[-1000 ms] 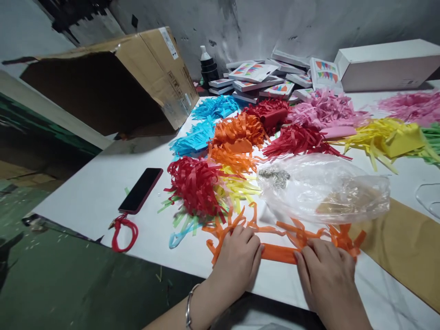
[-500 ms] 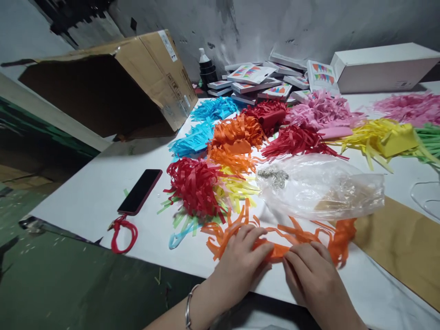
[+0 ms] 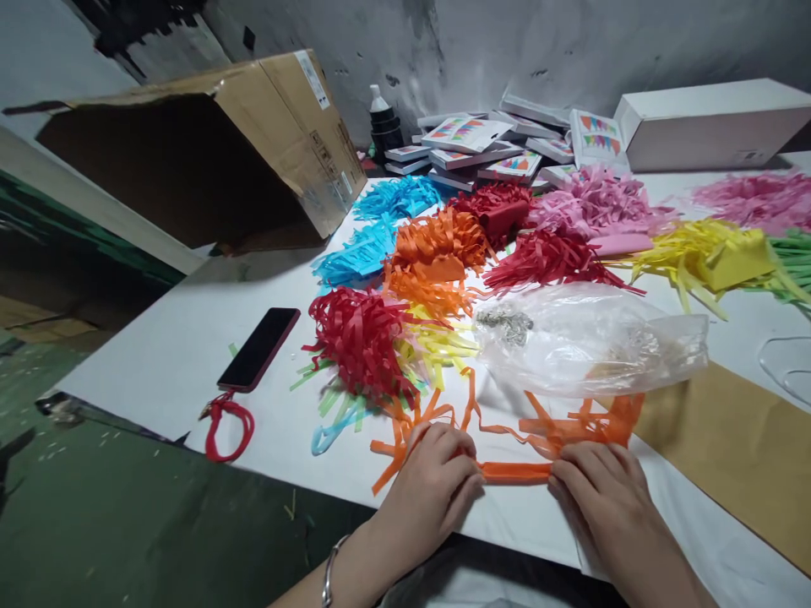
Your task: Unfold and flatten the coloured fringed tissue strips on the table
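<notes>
Head view: orange strip near the front edge of the table, pinched by left hand and right hand, where uneven pulling could tear it or loose fringe could snag on the bag.

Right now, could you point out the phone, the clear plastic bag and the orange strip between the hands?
Phone [image 3: 259,349], head view: the middle of its dark screen.
Clear plastic bag [image 3: 586,342], head view: the middle of its crumpled film.
Orange strip [image 3: 515,473], head view: its band's exposed middle.
</notes>
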Action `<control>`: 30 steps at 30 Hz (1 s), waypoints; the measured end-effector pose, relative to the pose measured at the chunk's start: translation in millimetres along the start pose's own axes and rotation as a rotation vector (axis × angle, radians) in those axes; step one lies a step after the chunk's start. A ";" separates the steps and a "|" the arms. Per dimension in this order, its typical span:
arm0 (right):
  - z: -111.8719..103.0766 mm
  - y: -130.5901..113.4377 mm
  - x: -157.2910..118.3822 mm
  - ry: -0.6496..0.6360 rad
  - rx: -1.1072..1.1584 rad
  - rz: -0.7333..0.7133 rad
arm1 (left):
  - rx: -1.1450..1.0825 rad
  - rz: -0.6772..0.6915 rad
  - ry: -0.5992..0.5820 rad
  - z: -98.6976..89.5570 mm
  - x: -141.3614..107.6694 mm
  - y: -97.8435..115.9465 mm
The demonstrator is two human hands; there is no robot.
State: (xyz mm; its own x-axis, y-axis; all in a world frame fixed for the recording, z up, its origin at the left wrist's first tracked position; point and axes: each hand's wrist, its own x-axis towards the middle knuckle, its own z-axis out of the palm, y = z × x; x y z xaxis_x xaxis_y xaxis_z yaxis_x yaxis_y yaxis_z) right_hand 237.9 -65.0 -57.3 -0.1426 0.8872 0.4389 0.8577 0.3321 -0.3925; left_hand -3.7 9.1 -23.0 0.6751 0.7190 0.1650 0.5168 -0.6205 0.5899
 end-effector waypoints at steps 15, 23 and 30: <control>14.2 -25.8 18.6 0.041 -0.062 -0.191 | 0.130 0.059 0.050 10.7 6.0 3.2; 24.8 -34.6 23.0 0.039 -0.041 -0.155 | 0.101 0.156 0.047 16.2 9.4 1.3; 6.1 -16.5 10.7 0.034 0.065 -0.113 | 0.014 0.067 -0.005 11.5 8.8 0.3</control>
State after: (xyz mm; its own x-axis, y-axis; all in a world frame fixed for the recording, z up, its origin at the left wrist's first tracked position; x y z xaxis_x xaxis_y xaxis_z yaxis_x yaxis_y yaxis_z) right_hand 219.2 -59.1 -51.1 -0.2189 0.8317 0.5102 0.8030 0.4506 -0.3901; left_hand 8.5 11.6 -30.5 0.7110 0.6744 0.1992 0.4778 -0.6712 0.5668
